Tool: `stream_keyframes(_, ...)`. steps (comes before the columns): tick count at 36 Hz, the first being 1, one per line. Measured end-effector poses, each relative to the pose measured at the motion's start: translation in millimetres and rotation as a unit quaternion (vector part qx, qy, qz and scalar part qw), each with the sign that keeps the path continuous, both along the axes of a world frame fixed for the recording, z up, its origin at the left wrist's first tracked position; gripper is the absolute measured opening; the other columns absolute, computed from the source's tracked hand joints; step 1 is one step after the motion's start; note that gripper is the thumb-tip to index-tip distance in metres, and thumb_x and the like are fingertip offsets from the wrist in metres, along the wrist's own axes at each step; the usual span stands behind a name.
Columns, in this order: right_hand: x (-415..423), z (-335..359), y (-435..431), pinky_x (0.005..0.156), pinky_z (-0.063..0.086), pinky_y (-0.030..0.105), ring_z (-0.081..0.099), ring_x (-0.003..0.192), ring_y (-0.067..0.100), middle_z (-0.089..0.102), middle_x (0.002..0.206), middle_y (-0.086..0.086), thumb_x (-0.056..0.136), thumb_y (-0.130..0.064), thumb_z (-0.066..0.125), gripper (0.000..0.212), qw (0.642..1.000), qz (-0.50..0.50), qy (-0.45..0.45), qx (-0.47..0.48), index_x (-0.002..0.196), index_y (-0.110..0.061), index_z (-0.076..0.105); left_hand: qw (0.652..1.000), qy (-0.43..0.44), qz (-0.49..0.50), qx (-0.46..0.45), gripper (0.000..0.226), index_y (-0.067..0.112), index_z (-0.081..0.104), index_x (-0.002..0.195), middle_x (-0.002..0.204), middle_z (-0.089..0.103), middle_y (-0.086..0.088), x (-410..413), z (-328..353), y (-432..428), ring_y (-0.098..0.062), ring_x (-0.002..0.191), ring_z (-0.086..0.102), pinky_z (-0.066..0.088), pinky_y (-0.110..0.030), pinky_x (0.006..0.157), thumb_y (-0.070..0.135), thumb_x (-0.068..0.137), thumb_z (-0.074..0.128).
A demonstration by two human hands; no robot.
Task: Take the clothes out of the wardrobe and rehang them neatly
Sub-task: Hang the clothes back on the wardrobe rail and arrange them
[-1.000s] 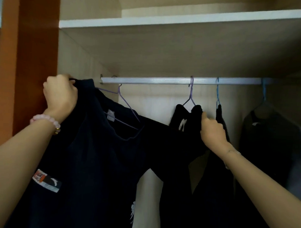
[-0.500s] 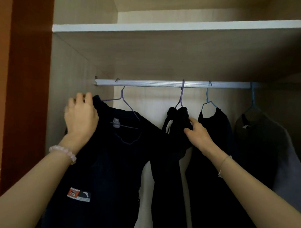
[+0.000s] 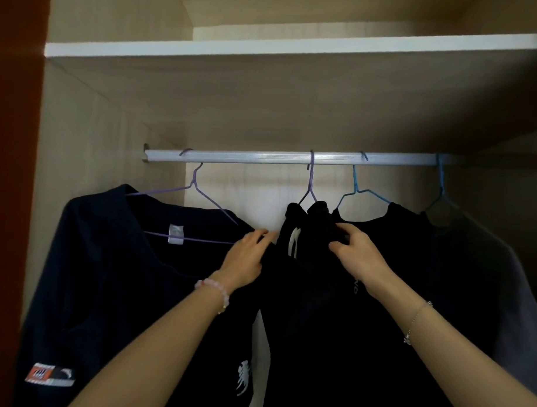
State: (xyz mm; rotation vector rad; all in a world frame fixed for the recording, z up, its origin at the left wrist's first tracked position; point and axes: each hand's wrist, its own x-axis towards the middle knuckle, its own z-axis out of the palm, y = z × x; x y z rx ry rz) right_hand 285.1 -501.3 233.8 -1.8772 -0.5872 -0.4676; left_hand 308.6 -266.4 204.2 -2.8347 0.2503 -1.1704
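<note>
Since half a second ago my left hand (image 3: 244,257) has left the navy shirt's (image 3: 112,274) far shoulder and come across under the rail (image 3: 262,158). It now sits below the rail's middle. Its fingers (image 3: 264,233) lie straight and close together, tips touching the left edge of the black drawstring garment (image 3: 304,280). I can't tell if the thumb pinches.

My right hand (image 3: 359,255) stays on that same garment, just right of the left hand. Its fingers curl round a bunched fold near the top. The white drawstring (image 3: 294,243) hangs between the two hands.

The navy shirt hangs crooked from a purple hanger (image 3: 200,198) at the rail's left end, collar slid off to one side. The black drawstring garment hangs from a second purple hanger (image 3: 310,186) at mid-rail. Right of it, a black top (image 3: 411,254) hangs on a blue hanger (image 3: 356,191). Further right, a grey garment (image 3: 487,272) hangs on another blue hanger (image 3: 441,185).

A white shelf (image 3: 266,49) runs above the rail. There is a bead bracelet (image 3: 215,289) on the left wrist and a thin chain (image 3: 418,318) on the right. My forearms cover the lower parts of the clothes.
</note>
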Motion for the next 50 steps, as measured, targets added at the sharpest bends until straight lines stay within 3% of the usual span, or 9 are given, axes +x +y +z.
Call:
stream_keyframes(7,1.2,3.9,-1.7,0.086,0.054,0.036,0.065,0.091,0.018,0.063,0.095,-0.005,0.087,-0.008,0.052,0.042,0.999,0.04,0.004,-0.018,0.126,-0.022,0.051,0.992,0.002,0.118,0.049,0.062,0.017,0.036,0.141,0.145,0.036,-0.009,59.3,11.8,14.4,-0.027,0.135,0.031,0.028,-0.036,0.109,0.004,0.084,0.055)
stream_keyframes(11,6.0,2.5,-3.1,0.088,0.054,0.041,0.066,0.091,0.022,0.067,0.096,0.003,0.084,-0.009,0.054,0.032,0.998,0.047,0.008,-0.027,0.112,-0.026,0.056,0.989,-0.014,0.143,-0.019,0.035,0.009,0.061,0.113,0.124,0.053,-0.012,75.8,12.7,36.3,-0.027,0.116,0.05,0.044,-0.033,0.094,-0.002,0.08,0.057)
stream_keyframes(14,9.6,1.0,-2.4,0.088,0.054,0.041,0.066,0.091,0.025,0.068,0.095,0.005,0.083,-0.009,0.054,0.029,0.998,0.05,0.001,-0.03,0.104,-0.029,0.056,0.99,-0.026,0.127,-0.056,0.025,0.004,0.061,0.1,0.108,0.06,-0.015,80.3,22.1,38.0,-0.031,0.098,0.06,0.05,-0.038,0.08,-0.009,0.08,0.051)
stream_keyframes(23,18.6,4.5,-6.7,0.091,0.052,0.046,0.067,0.093,0.025,0.069,0.1,0.007,0.082,-0.008,0.055,0.032,0.997,0.063,-0.003,-0.034,0.108,-0.027,0.059,0.98,-0.121,-0.093,-0.128,0.033,0.009,0.064,0.092,0.094,0.068,-0.01,119.9,62.1,19.4,-0.026,0.088,0.064,0.052,-0.037,0.081,-0.013,0.073,0.049)
stream_keyframes(28,20.4,5.9,-12.1,0.09,0.051,0.043,0.066,0.095,0.029,0.069,0.1,0.011,0.085,-0.003,0.053,0.029,0.997,0.072,-0.001,-0.016,0.103,-0.025,0.06,0.961,-0.069,-0.186,-0.192,0.03,0.007,0.071,0.091,0.101,0.065,-0.011,139.1,37.6,-1.4,-0.019,0.095,0.061,0.046,-0.023,0.089,-0.013,0.079,0.052)
stream_keyframes(34,24.2,6.2,-20.0,0.092,0.051,0.043,0.066,0.096,0.028,0.071,0.099,0.01,0.084,-0.003,0.054,0.033,0.999,0.047,-0.003,-0.012,0.112,-0.018,0.063,0.974,0.03,-0.136,-0.179,0.041,0.009,0.07,0.094,0.106,0.065,-0.012,130.1,1.1,11.6,-0.023,0.102,0.061,0.045,-0.022,0.09,-0.019,0.074,0.047)
stream_keyframes(40,19.8,4.5,-14.8,0.094,0.05,0.041,0.066,0.098,0.026,0.07,0.101,0.008,0.084,-0.003,0.054,0.03,0.999,0.039,-0.009,-0.015,0.107,-0.02,0.062,0.969,0.174,-0.075,-0.16,0.031,0.022,0.068,0.105,0.108,0.069,0.0,85.2,-66.8,11.1,-0.017,0.101,0.063,0.051,-0.028,0.087,0.005,0.085,0.052)
stream_keyframes(44,15.5,4.3,-9.4,0.095,0.051,0.042,0.066,0.095,0.023,0.068,0.098,0.005,0.085,-0.007,0.053,0.027,0.999,0.043,-0.015,-0.016,0.104,-0.025,0.058,0.955,0.289,-0.03,-0.06,0.027,0.017,0.062,0.114,0.111,0.066,-0.006,48.3,-112.6,0.9,-0.022,0.102,0.062,0.051,-0.031,0.081,0.027,0.09,0.057)
stream_keyframes(50,7.2,-0.8,3.6,0.092,0.05,0.041,0.064,0.097,0.025,0.068,0.103,0.01,0.086,-0.013,0.051,0.022,0.999,0.041,-0.021,-0.008,0.105,-0.022,0.058,0.935,0.342,-0.027,-0.092,0.036,0.024,0.039,0.06,0.064,0.046,0.009,6.7,-166.3,2.7,-0.007,0.06,0.048,0.034,-0.019,0.048,0.033,0.09,0.057)
